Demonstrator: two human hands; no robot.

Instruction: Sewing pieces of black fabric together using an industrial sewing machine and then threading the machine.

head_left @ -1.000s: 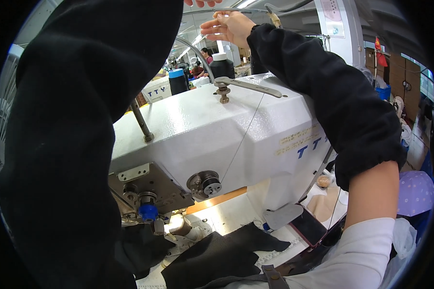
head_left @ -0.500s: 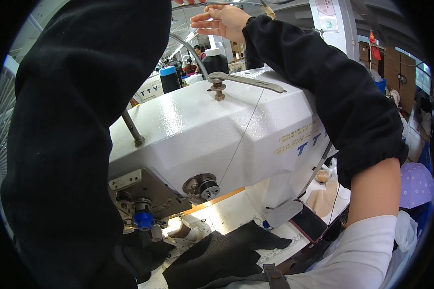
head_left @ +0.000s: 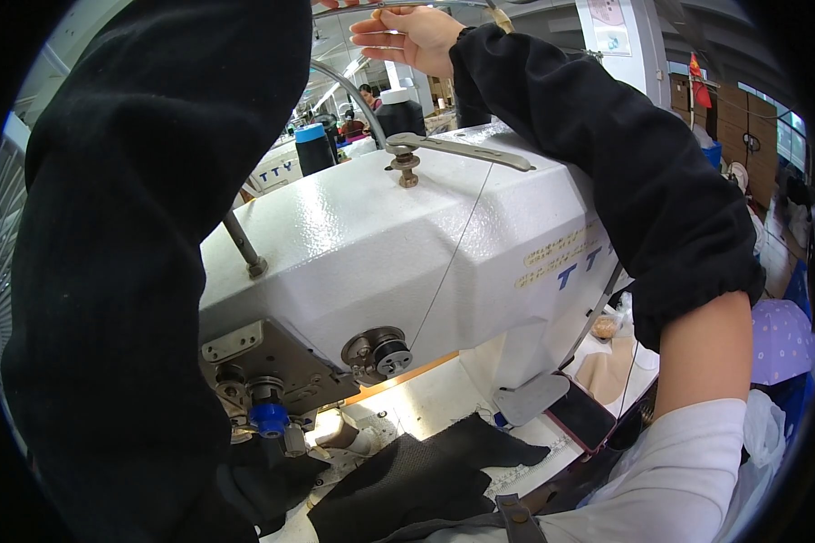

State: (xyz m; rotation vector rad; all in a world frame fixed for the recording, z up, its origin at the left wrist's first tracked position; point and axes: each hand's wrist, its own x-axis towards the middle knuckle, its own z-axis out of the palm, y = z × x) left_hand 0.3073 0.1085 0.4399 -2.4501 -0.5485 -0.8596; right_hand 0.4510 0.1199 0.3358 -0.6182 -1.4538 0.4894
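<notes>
From the head camera, the right hand (head_left: 407,36) is raised above the white enamelled sewing machine (head_left: 398,262), fingers (head_left: 376,38) stretched out and apart, just under a thin metal rod (head_left: 398,7) near the top edge; I cannot tell whether they touch it. The left hand is out of sight; only its black sleeve (head_left: 145,253) fills the left side. Black knitted fabric (head_left: 407,480) lies on the pale worktop (head_left: 426,407) beneath the machine.

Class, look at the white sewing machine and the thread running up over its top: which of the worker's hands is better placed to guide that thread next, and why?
Probably the right hand: it is raised above the sewing machine, fingers open beside the thread guide bar. Of the left hand, only fingertips show at the top edge, behind its black sleeve.
</notes>
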